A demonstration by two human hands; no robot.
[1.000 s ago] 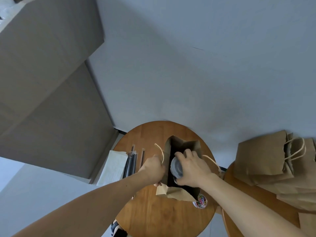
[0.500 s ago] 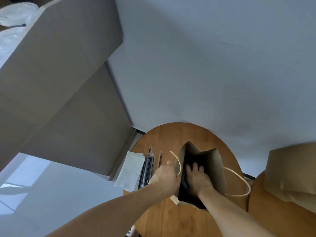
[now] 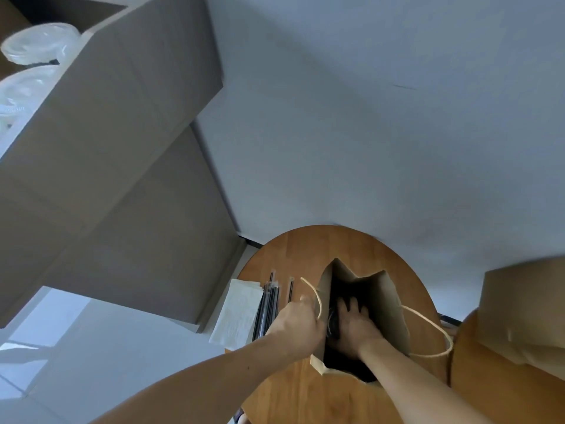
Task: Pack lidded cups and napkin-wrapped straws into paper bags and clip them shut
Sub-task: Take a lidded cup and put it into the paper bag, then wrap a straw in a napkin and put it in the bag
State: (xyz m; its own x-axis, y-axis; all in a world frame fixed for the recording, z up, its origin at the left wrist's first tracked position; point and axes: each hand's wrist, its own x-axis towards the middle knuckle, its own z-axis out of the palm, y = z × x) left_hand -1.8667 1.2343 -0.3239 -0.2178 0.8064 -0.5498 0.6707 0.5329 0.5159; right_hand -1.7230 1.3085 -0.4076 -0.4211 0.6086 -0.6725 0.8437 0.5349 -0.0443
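Observation:
A brown paper bag (image 3: 388,313) stands open on the round wooden table (image 3: 305,255). My left hand (image 3: 298,324) grips the bag's left rim beside its cord handle. My right hand (image 3: 354,325) is down inside the bag, fingers around the lidded cup (image 3: 333,324), of which only a dark edge shows. Black straws in clear sleeves (image 3: 270,304) lie left of the bag, next to a stack of white napkins (image 3: 237,316).
Large cardboard boxes (image 3: 122,148) rise at the left, with clear plastic lids (image 3: 36,41) in the top one. More brown paper bags (image 3: 526,307) lie on a second wooden table (image 3: 489,371) at the right. A pale wall is behind.
My right hand has gone from holding the cup at the bag's mouth to deep inside the bag with it. The view has shifted left and up; the clips have left the frame.

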